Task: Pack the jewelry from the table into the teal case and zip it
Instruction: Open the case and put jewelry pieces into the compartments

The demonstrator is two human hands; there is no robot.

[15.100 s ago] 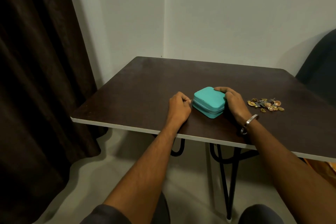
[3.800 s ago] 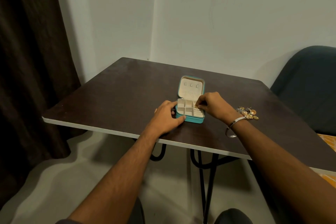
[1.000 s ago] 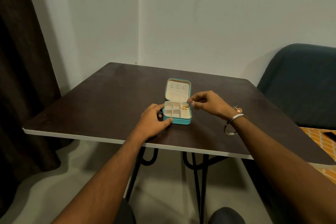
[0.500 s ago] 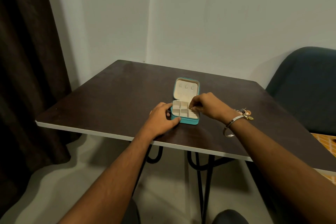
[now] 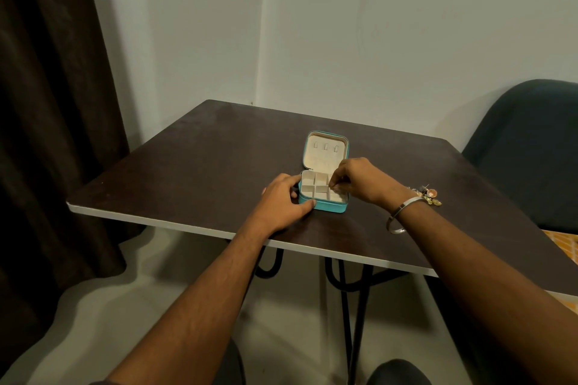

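Observation:
The teal case (image 5: 328, 206) lies open on the dark table (image 5: 203, 159), its cream lid (image 5: 325, 151) standing up at the back. Small cream compartments fill its base. My left hand (image 5: 283, 201) grips the case's left front corner, thumb on the front wall. My right hand (image 5: 359, 183) hovers over the right compartments, fingertips pinched together on what looks like a small piece of jewelry. A little heap of gold jewelry (image 5: 428, 194) lies on the table behind my right wrist, partly hidden by it.
A dark blue chair (image 5: 528, 147) stands at the table's right side. A dark curtain (image 5: 53, 103) hangs on the left. White walls meet in a corner behind the table. The table's white front edge (image 5: 187, 226) runs just under my forearms.
My right hand has come down from above the case's edge into the right compartments, fingertips still pinched. My left hand has kept its hold on the case.

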